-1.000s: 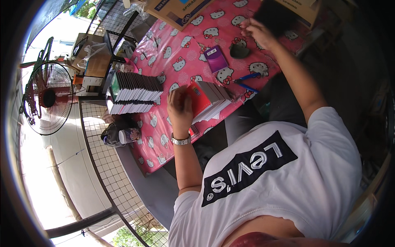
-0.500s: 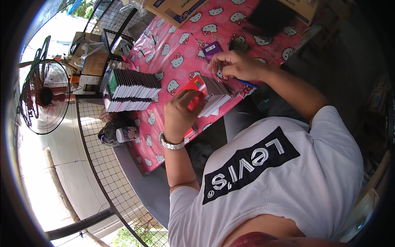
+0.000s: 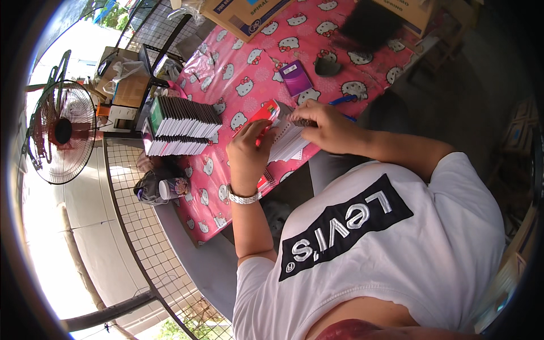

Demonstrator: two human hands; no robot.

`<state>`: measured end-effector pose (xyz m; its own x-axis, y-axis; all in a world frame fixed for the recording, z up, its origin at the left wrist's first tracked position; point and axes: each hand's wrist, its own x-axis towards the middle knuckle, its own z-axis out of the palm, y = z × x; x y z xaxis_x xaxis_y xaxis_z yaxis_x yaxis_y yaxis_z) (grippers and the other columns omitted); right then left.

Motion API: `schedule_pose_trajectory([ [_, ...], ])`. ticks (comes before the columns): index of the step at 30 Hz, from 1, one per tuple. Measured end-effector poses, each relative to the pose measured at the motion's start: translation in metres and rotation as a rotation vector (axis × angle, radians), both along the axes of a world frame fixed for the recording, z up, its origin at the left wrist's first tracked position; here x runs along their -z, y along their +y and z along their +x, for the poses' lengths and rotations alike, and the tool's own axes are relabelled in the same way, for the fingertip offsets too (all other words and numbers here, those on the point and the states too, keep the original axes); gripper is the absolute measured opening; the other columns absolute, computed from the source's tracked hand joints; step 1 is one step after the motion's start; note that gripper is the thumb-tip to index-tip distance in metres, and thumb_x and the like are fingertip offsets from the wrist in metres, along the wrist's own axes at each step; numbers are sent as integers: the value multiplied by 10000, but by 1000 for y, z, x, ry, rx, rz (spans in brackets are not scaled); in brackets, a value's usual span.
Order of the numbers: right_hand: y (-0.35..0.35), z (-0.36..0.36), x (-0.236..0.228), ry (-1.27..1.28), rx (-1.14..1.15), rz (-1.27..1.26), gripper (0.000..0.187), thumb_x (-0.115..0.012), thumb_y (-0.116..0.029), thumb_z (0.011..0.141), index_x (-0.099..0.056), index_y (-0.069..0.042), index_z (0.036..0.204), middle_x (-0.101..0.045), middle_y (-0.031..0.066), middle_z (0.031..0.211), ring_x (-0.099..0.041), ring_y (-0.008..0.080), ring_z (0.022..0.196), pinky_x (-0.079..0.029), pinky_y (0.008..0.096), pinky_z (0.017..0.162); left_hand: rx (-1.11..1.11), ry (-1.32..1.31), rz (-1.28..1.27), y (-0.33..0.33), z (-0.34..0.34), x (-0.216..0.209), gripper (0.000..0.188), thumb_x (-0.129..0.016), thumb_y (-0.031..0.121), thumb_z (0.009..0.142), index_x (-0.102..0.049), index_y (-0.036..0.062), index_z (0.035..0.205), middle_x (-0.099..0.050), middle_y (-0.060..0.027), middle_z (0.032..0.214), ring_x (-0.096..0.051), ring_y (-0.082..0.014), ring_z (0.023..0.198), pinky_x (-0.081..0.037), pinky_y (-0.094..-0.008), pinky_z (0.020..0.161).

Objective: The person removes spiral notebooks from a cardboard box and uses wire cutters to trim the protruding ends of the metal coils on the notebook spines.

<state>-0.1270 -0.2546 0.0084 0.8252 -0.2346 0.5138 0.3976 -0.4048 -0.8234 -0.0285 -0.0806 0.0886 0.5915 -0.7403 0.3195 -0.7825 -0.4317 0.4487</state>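
A stack of white, hole-punched pages (image 3: 287, 141) with a red cover (image 3: 267, 111) lies near the table's front edge. My left hand (image 3: 249, 144), a metal watch on its wrist, is closed on the red-covered notebook at its left side, fingers bent over the cover. My right hand (image 3: 328, 127) is closed in a pinch on a short black wire binding strip (image 3: 304, 122), held at the pages' right edge. Beyond it lie a purple notebook (image 3: 296, 78) and a small dark dish (image 3: 327, 66). Blue-handled pliers (image 3: 343, 100) are partly hidden behind my right hand.
Two tall rows of bound notebooks (image 3: 184, 122) stand at the left. A black pile (image 3: 371, 25), blurred, and cardboard boxes (image 3: 243, 17) sit on the far side of the pink patterned tablecloth (image 3: 243, 88). A cup (image 3: 171, 188) and a fan (image 3: 62, 133) are at left.
My right hand has come down toward me, bringing the black binding strip from above the purple notebook to the pages' edge. My left hand stays on the red-covered notebook.
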Motion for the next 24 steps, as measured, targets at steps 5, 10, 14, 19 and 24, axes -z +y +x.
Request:
schedule_pose_trajectory([
  [5,-6,5,-45,501,-342,952,364,-542,-63,838,-646,66,1162,-515,24,645,-417,69,530,-332,225,474,-34,4,-10,4,-5,1,180,-732,136,823,-689,53,977,-711,-104,873,-702,-239,739,-534,-343,624],
  [10,-20,2,-39,587,-430,892,313,-555,-60,868,-654,44,1147,-606,40,750,-472,71,573,-360,213,507,38,30,23,3,-3,-3,205,-768,154,794,-692,58,958,-709,-102,849,-701,-238,721,-529,-348,610],
  [14,-4,8,-21,362,-245,598,234,-690,-73,868,-656,0,1088,-656,47,829,-558,68,679,-443,232,607,60,43,100,5,10,-3,201,-783,144,780,-705,53,941,-722,-96,845,-721,-219,738,-550,-325,630],
  [19,-3,21,-16,121,-160,199,309,-779,-84,828,-603,4,1066,-701,70,943,-603,68,766,-495,262,706,75,217,83,6,22,-10,236,-788,147,788,-716,32,982,-740,-108,892,-741,-210,853,-584,-295,717],
  [24,-1,28,-6,54,-175,236,351,-760,-70,836,-560,3,1115,-678,59,908,-585,70,756,-496,263,724,48,283,130,6,25,-14,242,-790,149,792,-718,22,986,-741,-112,897,-739,-209,872,-589,-298,733],
])
